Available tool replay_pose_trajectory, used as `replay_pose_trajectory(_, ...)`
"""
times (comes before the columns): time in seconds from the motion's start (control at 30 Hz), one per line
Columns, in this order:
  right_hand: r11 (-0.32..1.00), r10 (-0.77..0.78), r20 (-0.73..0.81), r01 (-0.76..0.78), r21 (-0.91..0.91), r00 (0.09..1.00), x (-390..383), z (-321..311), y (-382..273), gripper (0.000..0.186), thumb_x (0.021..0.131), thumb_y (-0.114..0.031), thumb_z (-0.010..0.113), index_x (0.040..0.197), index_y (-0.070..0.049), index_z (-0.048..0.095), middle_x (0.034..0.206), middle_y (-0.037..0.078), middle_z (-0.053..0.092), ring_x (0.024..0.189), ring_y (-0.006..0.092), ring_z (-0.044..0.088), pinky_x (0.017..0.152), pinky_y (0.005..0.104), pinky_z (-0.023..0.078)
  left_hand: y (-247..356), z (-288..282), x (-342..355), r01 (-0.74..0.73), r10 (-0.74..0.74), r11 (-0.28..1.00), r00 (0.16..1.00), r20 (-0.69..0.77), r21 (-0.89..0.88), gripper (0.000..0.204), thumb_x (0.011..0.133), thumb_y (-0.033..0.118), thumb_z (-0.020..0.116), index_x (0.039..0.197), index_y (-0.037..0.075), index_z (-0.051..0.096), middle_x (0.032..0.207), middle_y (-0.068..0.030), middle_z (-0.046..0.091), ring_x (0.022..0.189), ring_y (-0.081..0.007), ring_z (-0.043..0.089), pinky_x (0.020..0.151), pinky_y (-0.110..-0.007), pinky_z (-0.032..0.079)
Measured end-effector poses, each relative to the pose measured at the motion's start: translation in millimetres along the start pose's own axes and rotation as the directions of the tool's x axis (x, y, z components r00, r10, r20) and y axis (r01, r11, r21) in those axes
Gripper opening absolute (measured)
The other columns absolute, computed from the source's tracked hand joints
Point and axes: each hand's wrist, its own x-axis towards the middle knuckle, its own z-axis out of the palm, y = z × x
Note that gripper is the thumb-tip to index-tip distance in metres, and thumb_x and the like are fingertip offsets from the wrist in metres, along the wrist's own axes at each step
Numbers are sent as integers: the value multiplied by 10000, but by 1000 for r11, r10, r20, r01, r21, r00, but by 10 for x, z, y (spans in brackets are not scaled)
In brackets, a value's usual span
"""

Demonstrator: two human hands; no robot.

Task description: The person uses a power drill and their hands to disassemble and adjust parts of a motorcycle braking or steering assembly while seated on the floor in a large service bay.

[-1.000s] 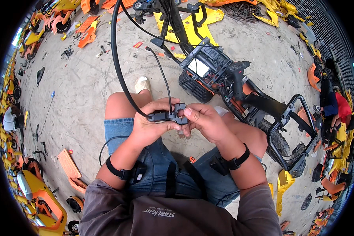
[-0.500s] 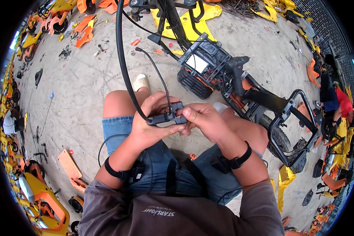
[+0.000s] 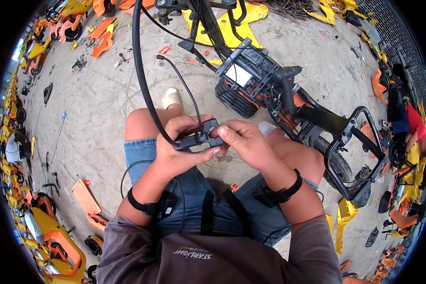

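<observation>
Between my hands, above my lap, is a black handlebar lever bracket (image 3: pixel 206 137) with a clamp-shaped end. My left hand (image 3: pixel 173 142) is closed around its left part, thumb along the lower edge. My right hand (image 3: pixel 246 142) grips the clamp end, its thumb pressed on the near side; the fingers behind are partly hidden. From the bracket's left end a thick black cable (image 3: pixel 142 71) arcs up and away. A thinner black cable (image 3: pixel 182 80) rises from its middle and ends in a small plug.
Ahead and right stands a stripped black scooter frame (image 3: pixel 322 120) with a knobbly wheel (image 3: pixel 333 158). A black cordless drill (image 3: pixel 286 90) rests on it. Yellow panels (image 3: pixel 244 31) lie beyond, orange parts (image 3: pixel 86 196) at left. A person in red (image 3: pixel 414 123) is at far right.
The bracket is turned slightly in my hands, and both cables lean a little further left. My grip stays much the same.
</observation>
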Motion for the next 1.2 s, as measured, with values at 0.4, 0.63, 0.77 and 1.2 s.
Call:
replay_pose_trajectory(0.4, 995, -93, -44, 92, -36, 995, 32, -120, -18, 315, 1001, -288, 589, 1048, 16, 654, 854, 43, 651, 755, 98, 591, 684, 261, 497, -12, -20, 21, -27, 27, 1000, 1000, 11, -7, 646, 638, -6, 896, 1084, 57, 433, 1197, -261, 623, 1083, -297, 660, 874, -390, 565)
replay_pose_trajectory(0.63, 990, -99, -81, 90, -106, 992, 60, -148, 28, 228, 962, -223, 656, 1006, 0, 667, 806, 2, 623, 727, 68, 549, 649, 232, 456, 21, -11, 25, 26, -31, 991, 999, 32, 133, 537, 648, 51, 903, 992, 58, 491, 1129, -221, 678, 1024, -254, 690, 809, -344, 577)
replay_pose_trajectory(0.77, 993, -98, -95, 92, -68, 991, 54, -136, 26, 204, 946, -202, 677, 999, -5, 678, 794, -7, 619, 719, 61, 537, 640, 225, 444, 59, 0, 33, 38, -43, 985, 999, 23, 171, 516, 642, 85, 910, 970, 63, 513, 1132, -188, 689, 990, -232, 702, 796, -319, 576)
replay_pose_trajectory(1.2, 971, -133, -120, 106, -212, 984, 4, -169, 19, 163, 924, -162, 699, 963, -5, 682, 804, -28, 624, 689, 25, 508, 607, 214, 425, 46, 9, 22, 37, -37, 993, 999, 2, 115, 493, 639, 92, 916, 961, 49, 545, 1123, -195, 683, 1002, -233, 700, 816, -319, 574)
